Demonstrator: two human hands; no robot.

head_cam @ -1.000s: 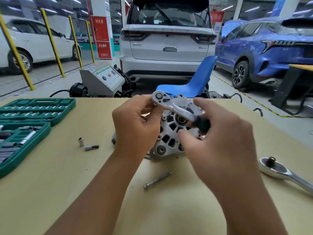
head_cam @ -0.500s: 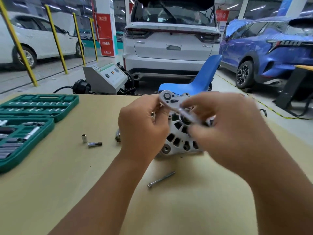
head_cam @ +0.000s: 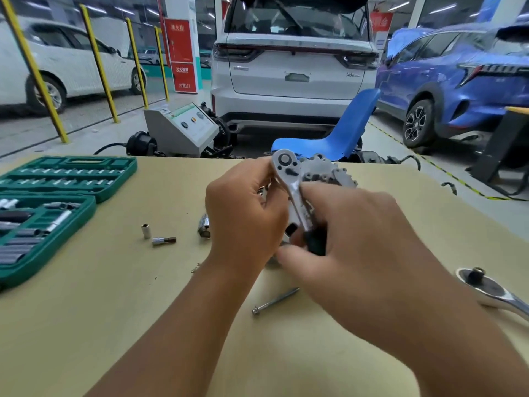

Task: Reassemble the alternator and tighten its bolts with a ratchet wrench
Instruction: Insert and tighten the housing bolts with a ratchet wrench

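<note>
At frame centre, the ratchet wrench (head_cam: pixel 292 193) is gripped by both hands, left hand (head_cam: pixel 246 216) and right hand (head_cam: pixel 352 239), on the alternator (head_cam: pixel 329 174); bolt tightening is judged underway, another handle swing needed.

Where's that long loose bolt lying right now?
In the head view the long bolt lies flat on the tan table, near the middle, just in front of the alternator and beneath the right hand.

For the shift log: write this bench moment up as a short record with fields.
left hand: grips the alternator
right hand: holds the small ratchet wrench by its dark handle
wrench head: up at the alternator's top edge
loose bolt: lies on the table
second ratchet: far right, untouched
socket case: open, left
</note>
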